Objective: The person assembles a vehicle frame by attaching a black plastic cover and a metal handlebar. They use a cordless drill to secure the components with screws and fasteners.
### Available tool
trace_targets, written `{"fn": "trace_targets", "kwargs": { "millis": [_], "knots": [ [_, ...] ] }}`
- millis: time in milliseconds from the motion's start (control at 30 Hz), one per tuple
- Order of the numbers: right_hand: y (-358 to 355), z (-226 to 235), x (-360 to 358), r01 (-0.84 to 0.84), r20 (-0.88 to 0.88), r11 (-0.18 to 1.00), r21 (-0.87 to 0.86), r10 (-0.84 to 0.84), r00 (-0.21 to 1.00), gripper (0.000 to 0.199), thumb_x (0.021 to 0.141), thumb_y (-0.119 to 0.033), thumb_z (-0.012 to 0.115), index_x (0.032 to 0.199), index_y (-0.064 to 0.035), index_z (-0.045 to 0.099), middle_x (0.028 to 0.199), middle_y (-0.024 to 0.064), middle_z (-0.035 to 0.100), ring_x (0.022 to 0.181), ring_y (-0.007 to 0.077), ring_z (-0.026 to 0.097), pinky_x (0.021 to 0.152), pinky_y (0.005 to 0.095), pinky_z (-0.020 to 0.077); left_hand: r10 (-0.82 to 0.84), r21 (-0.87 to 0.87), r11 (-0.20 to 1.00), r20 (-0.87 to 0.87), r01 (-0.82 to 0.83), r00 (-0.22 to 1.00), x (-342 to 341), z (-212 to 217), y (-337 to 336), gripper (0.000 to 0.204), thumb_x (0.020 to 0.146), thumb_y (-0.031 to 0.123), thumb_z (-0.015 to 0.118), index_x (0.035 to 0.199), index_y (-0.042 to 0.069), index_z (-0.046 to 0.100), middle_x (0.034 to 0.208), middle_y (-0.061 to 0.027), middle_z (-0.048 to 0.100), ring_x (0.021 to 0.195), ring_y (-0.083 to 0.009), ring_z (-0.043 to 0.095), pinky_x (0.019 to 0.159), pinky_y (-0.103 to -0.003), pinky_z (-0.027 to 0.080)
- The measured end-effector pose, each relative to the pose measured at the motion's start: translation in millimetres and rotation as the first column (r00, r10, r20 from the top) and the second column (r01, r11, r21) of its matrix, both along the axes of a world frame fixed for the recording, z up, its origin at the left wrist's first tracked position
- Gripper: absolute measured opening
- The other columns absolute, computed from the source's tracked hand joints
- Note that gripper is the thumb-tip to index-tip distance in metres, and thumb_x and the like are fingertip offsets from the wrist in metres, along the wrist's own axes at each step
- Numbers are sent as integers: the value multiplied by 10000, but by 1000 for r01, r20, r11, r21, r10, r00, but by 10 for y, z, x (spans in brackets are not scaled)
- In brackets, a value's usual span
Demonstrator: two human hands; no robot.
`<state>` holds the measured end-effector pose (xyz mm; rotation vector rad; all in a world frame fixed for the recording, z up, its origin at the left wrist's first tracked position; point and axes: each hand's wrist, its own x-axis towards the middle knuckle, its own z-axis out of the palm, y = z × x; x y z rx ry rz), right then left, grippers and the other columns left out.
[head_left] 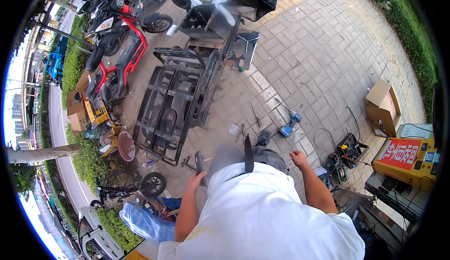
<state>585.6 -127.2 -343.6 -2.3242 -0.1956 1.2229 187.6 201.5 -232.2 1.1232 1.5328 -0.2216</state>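
Note:
My left hand (195, 181) is closed around a dark, flat bar-shaped piece (200, 162), whose exact kind I cannot make out. Just left of that piece, a hammer-like tool (188, 163) lies on the paving. My right hand (298, 159) hangs to the right of my legs with its fingers curled in and nothing seen in them. Ahead of it a blue cordless drill (290, 124) lies on the bricks. A black metal vehicle frame (171, 105) rests on the ground ahead and to the left.
Hand tools (256, 115) lie scattered ahead of my feet. On the right are a black toolbox (351, 148), cables, a cardboard box (382, 107) and a yellow case (407, 161). To the left stand a red electric scooter (129, 54), a pink basin (126, 146) and a loose wheel (153, 184).

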Motion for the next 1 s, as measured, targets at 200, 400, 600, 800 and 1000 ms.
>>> {"fn": "trace_targets", "kwargs": {
  "millis": [200,400,600,800,1000],
  "knots": [
    [-317,-344,197,235,-181,972,-29,-236,955,306,863,-259,589,946,29,652,804,85,651,706,180,615,569,323,461,-22,132,991,246,-11,969,960,518,546,530,778,335,695,1165,10,534,910,-33,564,790,-140,545,663,-279,450],
    [-50,-159,405,355,-250,934,-34,-352,902,280,867,-251,583,965,7,630,845,79,645,712,158,607,567,305,458,242,-235,967,737,-96,631,2261,942,1190,664,775,306,704,1286,-37,456,1077,-109,587,966,-240,610,883,-387,507],
    [709,-29,990,490,-233,869,-69,-491,839,289,867,-241,584,997,13,625,853,64,634,690,150,573,588,293,464,330,-423,900,820,108,468,3341,808,1717,826,714,413,747,1320,-47,424,1123,-120,586,1015,-255,605,890,-424,517],
    [1870,618,1857,378,-155,924,-56,-382,911,312,896,-267,558,1050,-3,620,959,79,656,826,171,608,663,309,477,308,-458,832,850,311,427,4030,989,2360,807,746,411,724,1334,-47,414,1131,-130,582,1049,-240,589,938,-419,474],
    [3033,989,2600,156,-26,987,35,-155,988,331,897,-285,574,1042,6,637,913,85,670,831,168,624,700,299,470,319,-452,847,853,279,412,4102,1082,2918,759,801,431,686,1337,-21,394,1251,-178,526,1078,-279,585,931,-427,482]
  ]
}}
